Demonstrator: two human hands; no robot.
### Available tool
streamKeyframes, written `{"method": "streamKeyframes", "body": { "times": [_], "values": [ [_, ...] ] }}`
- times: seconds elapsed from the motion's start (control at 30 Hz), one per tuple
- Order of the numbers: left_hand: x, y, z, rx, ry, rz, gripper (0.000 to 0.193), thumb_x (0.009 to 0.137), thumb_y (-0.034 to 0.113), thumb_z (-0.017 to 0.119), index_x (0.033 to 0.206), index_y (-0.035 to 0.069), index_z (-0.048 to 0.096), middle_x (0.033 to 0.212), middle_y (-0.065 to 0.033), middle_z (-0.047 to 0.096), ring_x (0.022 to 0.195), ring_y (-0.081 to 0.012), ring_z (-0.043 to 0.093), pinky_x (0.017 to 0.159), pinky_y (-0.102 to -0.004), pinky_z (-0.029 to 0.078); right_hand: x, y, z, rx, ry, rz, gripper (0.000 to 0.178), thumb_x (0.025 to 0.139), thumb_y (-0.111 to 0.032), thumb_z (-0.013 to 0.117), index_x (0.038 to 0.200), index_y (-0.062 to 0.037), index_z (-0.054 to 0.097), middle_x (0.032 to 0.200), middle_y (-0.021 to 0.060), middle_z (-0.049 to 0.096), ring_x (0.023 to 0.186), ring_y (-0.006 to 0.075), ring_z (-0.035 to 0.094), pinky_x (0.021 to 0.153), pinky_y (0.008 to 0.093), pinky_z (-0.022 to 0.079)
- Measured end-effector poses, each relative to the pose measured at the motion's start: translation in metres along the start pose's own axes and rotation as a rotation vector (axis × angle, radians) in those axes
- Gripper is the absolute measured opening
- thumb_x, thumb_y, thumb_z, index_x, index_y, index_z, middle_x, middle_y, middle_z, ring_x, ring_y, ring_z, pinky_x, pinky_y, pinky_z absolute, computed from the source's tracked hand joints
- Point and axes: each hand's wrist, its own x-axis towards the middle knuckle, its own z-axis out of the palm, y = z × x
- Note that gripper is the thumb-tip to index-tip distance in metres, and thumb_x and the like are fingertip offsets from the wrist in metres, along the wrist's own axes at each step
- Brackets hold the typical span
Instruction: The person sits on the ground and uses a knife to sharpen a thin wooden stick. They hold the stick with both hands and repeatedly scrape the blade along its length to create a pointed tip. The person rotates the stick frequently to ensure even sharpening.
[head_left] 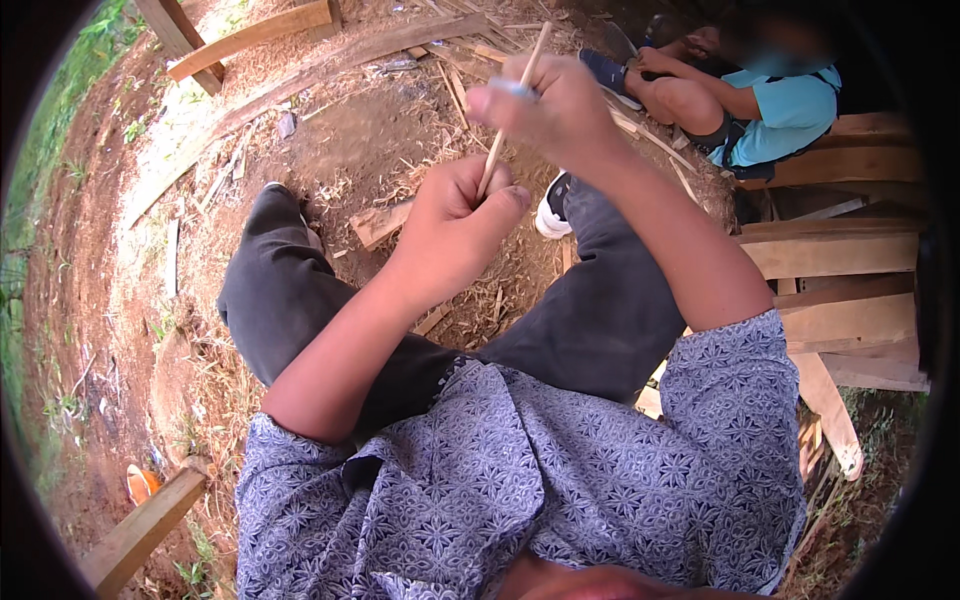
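My left hand (455, 225) grips the lower end of a thin wooden stick (495, 152), tilted before me; my right hand (565, 112) clenches a bluish thing (516, 89) (too blurred to name) against it. An offcut (380, 224) lies left, planks (845, 255) right, a seated person (795, 115) far right.

Wooden stick (495, 152): one, slim, straight, pale; tilted, upper end leaning to your right; lower part gripped in your left hand (455, 222), upper part passing through your right hand (570, 115). Pale blue piece (515, 88): one, small, blurred, kind unclear; at your right fingers, against the stick.
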Motion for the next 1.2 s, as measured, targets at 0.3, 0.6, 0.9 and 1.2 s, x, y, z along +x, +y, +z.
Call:
{"method": "streamKeyframes", "body": {
  "times": [0.3, 0.6, 0.9, 1.2],
  "values": [
    [0.004, 0.001, 0.004, -0.010, 0.015, -0.008, 0.038, 0.100, 0.012, 0.064, 0.070, 0.011, 0.040, 0.063, 0.0095, 0.039, 0.058, -0.0017, 0.033, 0.051, -0.0264, 0.028, -0.012, -0.013, 0.006, 0.094, -0.073, -0.058, 0.048, 0.097, -0.033, 0.071, 0.062, -0.0076, 0.051, 0.065, -0.0077, 0.046, 0.064, 0.0010, 0.050, 0.066, 0.0255, 0.051],
    [0.005, 0.002, 0.005, 0.027, 0.010, 0.012, 0.026, 0.106, 0.021, 0.054, 0.085, 0.009, 0.047, 0.067, 0.0072, 0.041, 0.058, -0.0032, 0.033, 0.051, -0.0256, 0.027, -0.007, 0.003, 0.003, 0.128, 0.024, -0.022, 0.045, 0.096, -0.038, 0.074, 0.065, -0.0073, 0.061, 0.059, -0.0069, 0.046, 0.060, 0.0028, 0.055, 0.055, 0.0232, 0.045],
    [0.004, 0.008, 0.008, 0.142, 0.078, 0.162, 0.027, 0.112, 0.030, 0.041, 0.096, 0.010, 0.047, 0.069, 0.0050, 0.039, 0.058, -0.0052, 0.034, 0.052, -0.0229, 0.028, -0.007, -0.003, -0.037, 0.430, 0.452, 0.215, 0.045, 0.106, -0.049, 0.059, 0.089, -0.0072, 0.067, 0.072, -0.0020, 0.057, 0.058, 0.0047, 0.050, 0.052, 0.0225, 0.036],
    [0.001, 0.011, -0.002, 0.141, 0.090, 0.089, 0.030, 0.113, 0.028, 0.042, 0.098, 0.006, 0.055, 0.068, 0.0035, 0.045, 0.059, -0.0055, 0.038, 0.055, -0.0242, 0.032, -0.024, -0.007, -0.037, 0.449, 0.235, 0.180, 0.041, 0.109, -0.047, 0.051, 0.113, -0.0078, 0.062, 0.087, -0.0037, 0.058, 0.070, 0.0049, 0.052, 0.067, 0.0195, 0.046]
  ]
}}
